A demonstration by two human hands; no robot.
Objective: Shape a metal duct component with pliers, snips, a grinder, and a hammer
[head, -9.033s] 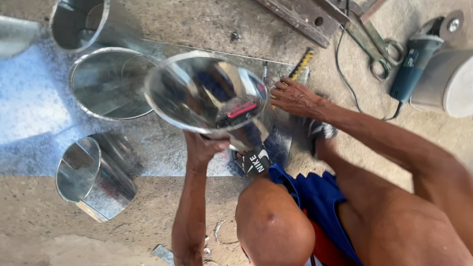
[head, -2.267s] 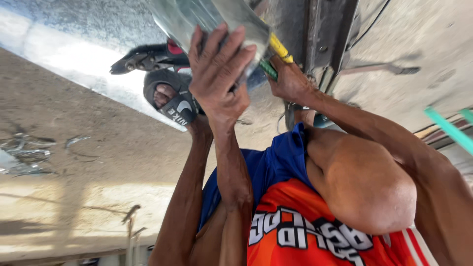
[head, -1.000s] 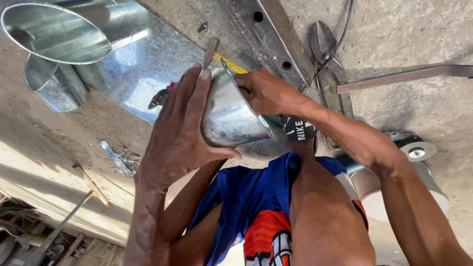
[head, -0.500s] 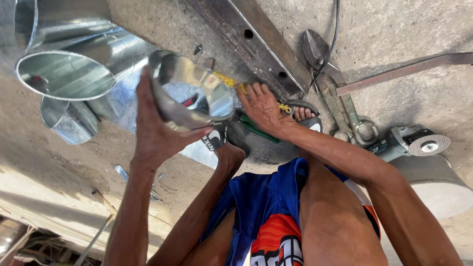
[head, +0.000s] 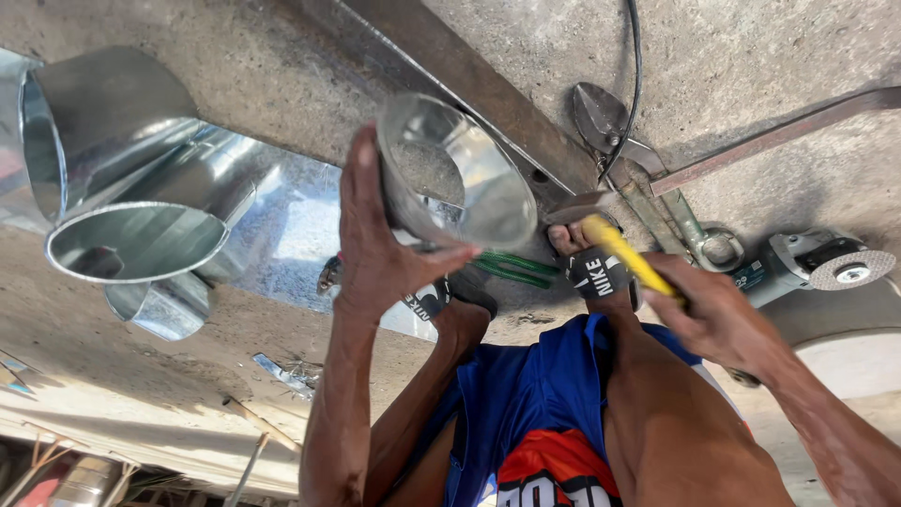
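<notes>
The only lettering in sight is white print on the black straps of the sandals (head: pixel 601 274) and across the orange patch of the person's blue shorts (head: pixel 549 427); there are no packages or signs on the concrete floor (head: pixel 751 56).

The left hand (head: pixel 375 249) is wrapped around a small shiny sheet-metal funnel (head: pixel 450 178), with the fingers curled across its narrow lower end and the palm along its side. Its wide mouth is tilted toward the steel bar (head: pixel 460 89), and it looks empty, showing only reflections inside. The right hand (head: pixel 723 314) is clenched around the yellow handle of a hammer (head: pixel 601 225), whose grey head sits just beside the funnel's rim, close over the toes.

To the left, a large galvanised cone (head: pixel 103 131) lies on its side on a metal sheet (head: pixel 291 235), open and empty. Another shiny vessel (head: pixel 141 239) lies just beside it with nothing inside, and a smaller cylinder (head: pixel 160 305) lies below them.

Green-handled snips (head: pixel 511 268) lie near the feet. Big metal shears (head: pixel 648 174) rest past the bar, and an angle grinder (head: pixel 807 268) lies at the right edge.
</notes>
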